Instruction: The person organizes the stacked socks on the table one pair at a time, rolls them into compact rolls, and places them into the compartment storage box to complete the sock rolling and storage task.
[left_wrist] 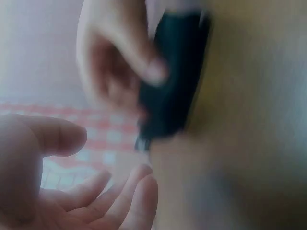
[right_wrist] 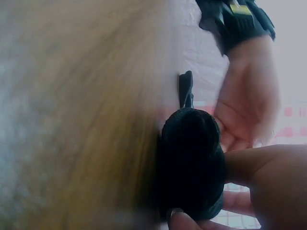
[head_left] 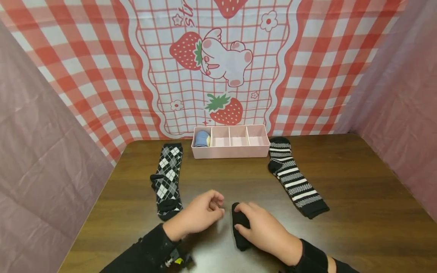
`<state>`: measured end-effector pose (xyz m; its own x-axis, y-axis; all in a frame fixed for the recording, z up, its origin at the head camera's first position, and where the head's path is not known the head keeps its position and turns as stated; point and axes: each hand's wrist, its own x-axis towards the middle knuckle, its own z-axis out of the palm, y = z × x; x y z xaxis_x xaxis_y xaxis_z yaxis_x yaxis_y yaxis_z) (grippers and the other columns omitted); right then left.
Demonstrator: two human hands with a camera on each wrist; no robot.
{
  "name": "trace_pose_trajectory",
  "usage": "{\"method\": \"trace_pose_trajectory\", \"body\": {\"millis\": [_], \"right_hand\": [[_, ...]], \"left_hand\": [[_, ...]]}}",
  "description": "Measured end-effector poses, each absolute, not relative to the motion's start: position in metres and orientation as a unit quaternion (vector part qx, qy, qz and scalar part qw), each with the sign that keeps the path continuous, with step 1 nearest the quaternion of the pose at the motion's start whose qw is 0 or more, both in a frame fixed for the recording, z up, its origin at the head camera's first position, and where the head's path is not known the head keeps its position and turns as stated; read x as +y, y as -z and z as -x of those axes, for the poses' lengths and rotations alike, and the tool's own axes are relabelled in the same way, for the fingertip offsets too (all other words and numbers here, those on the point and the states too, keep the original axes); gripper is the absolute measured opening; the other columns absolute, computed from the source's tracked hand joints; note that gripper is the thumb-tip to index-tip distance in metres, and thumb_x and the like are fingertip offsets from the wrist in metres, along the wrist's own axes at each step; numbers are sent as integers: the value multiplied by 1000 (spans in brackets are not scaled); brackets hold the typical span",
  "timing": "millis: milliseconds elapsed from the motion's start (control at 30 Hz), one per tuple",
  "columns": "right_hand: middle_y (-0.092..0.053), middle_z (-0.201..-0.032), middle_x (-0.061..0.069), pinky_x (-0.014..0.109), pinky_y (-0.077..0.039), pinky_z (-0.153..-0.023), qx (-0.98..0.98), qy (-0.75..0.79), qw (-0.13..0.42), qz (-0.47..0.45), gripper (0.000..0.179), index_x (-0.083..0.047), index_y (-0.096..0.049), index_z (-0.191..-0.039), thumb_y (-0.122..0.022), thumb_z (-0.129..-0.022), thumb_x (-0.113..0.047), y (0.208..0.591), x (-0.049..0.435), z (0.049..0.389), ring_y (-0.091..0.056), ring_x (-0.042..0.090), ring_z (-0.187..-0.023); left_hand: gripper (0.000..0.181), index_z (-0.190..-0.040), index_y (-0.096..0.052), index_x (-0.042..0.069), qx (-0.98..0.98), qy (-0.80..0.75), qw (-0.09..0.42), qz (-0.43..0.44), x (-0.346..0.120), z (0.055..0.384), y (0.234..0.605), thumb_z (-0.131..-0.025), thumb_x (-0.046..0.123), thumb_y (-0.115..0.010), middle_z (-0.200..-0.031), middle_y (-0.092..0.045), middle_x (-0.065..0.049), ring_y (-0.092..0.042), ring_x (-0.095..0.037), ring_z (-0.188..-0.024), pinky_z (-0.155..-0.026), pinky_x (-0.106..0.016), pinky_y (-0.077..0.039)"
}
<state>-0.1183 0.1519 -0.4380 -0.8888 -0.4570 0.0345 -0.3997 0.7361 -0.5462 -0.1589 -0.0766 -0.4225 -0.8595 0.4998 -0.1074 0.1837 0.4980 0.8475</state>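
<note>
My right hand (head_left: 266, 229) grips a black rolled-up sock (head_left: 240, 229) near the front middle of the table, thumb on the near side and fingers over the far part. In the right wrist view the roll's rounded end (right_wrist: 192, 139) faces the camera, low against the wood. To the left, my left hand (head_left: 200, 212) hovers apart from the roll, fingers loosely bent and holding nothing. The left wrist view shows its thumb and fingers (left_wrist: 139, 201) spread, with the blurred black roll beyond. Left of that hand lies a black, grey and white argyle sock (head_left: 168, 167).
A black-and-white striped sock (head_left: 296, 180) lies flat at the right. At the back, a pink divided box (head_left: 230, 153) has a blue rolled item (head_left: 201, 139) in its leftmost compartment; the other compartments are bare. Behind it hangs a red-checked strawberry cloth (head_left: 307, 72).
</note>
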Motion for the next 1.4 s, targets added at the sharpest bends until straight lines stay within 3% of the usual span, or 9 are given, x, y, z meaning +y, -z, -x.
{"method": "trace_pose_trajectory", "body": {"millis": [367,600,933,1033,1267,1400], "right_hand": [[-65,-112,4,45,-56,-87,927,286,52,237,32,-12,-68,-118,-80,-91,-22,440,153,120,-66,23,-105],[-65,-108,1,43,-56,-86,927,281,51,243,29,-12,-70,-116,-80,-91,-22,440,155,121,-67,22,-102],[-65,-108,-1,41,-56,-87,927,274,50,250,27,-14,-70,-116,-79,-93,-25,441,155,122,-66,19,-102],[-65,-108,-1,40,-56,-86,927,273,52,252,27,-14,-71,-116,-78,-93,-25,442,155,122,-65,18,-102],[-65,-107,0,40,-56,-86,924,276,62,256,28,-12,-71,-117,-78,-93,-25,442,154,123,-66,18,-101],[-65,-106,1,40,-57,-86,926,276,60,252,28,-11,-71,-117,-78,-93,-24,442,157,123,-66,20,-101]], "left_hand": [[39,-132,-59,0,930,-326,54,-160,-109,259,361,-98,19,-66,-121,-65,-14,-64,-23,-107,-90,-41,-55],[39,-134,-57,0,955,-239,-24,-172,-130,321,363,-102,23,-59,-117,-60,-13,-59,-28,-104,-91,-47,-50],[55,-150,-46,0,933,-360,0,-25,-127,371,395,-105,30,-54,-142,-56,-21,-57,-35,-126,-102,-50,-48],[56,-154,-42,-1,909,-416,10,14,-121,378,408,-106,26,-50,-145,-53,-23,-54,-36,-128,-104,-49,-46],[55,-161,-34,9,850,-521,35,76,-112,384,437,-106,16,-38,-153,-46,-19,-53,-34,-121,-96,-45,-45],[53,-162,-31,11,850,-523,21,67,-105,387,445,-110,17,-33,-159,-39,-19,-45,-37,-137,-109,-50,-40]]}}
